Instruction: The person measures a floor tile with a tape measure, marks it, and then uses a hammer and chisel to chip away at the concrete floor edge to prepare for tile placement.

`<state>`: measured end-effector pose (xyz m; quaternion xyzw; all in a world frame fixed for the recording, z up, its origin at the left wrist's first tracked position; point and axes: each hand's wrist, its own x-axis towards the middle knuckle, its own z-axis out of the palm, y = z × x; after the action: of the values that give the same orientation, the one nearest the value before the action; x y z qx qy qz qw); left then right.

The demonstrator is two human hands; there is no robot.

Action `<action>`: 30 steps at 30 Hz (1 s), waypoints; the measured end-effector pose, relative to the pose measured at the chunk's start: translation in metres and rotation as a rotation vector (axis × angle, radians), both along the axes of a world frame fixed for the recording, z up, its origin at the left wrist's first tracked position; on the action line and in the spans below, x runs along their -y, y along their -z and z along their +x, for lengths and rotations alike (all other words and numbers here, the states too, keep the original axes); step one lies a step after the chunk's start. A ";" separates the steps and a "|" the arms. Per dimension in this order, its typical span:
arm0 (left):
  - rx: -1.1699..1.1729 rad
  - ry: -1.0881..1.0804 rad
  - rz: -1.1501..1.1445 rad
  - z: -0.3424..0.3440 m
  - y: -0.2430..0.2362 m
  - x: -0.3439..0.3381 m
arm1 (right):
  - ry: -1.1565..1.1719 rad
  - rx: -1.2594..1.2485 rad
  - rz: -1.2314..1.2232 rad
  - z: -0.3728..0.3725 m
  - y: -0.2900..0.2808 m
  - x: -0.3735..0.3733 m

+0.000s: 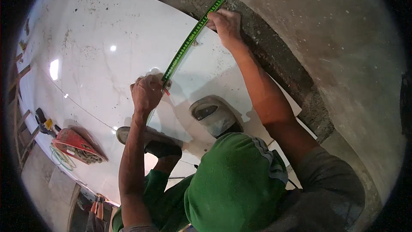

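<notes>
In the head view, the right hand (226, 26) is pinching a green, black-marked tape measure (185, 47) near its far end; the left hand (147, 93) is clamping its near part. The tape is crossing glossy white flooring (98, 99) onto grey-brown dirt (257, 38) beside grey concrete (339, 56); a red scoop (68, 135) is lying left.

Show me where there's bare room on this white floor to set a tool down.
The widest patch of white floor, lightly specked with dirt, lies left of the green tape measure, beyond the left hand. A smaller one sits between tape, right forearm and right shoe. It is crowded around the left shoe and the red scoop of rubble.
</notes>
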<state>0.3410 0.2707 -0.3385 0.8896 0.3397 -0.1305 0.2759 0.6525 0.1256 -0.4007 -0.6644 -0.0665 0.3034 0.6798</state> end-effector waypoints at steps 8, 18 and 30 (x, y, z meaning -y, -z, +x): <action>0.019 -0.034 -0.012 0.001 0.002 0.001 | 0.003 0.016 0.031 0.000 0.006 0.001; 0.044 -0.022 0.020 0.006 -0.005 0.006 | -0.034 0.040 0.023 0.000 0.003 0.003; 0.049 0.133 0.061 0.008 -0.006 0.003 | 0.005 0.000 0.007 0.002 0.007 0.001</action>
<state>0.3490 0.2674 -0.3323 0.9211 0.2767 -0.1166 0.2477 0.6541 0.1243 -0.4076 -0.6620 -0.0657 0.3015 0.6831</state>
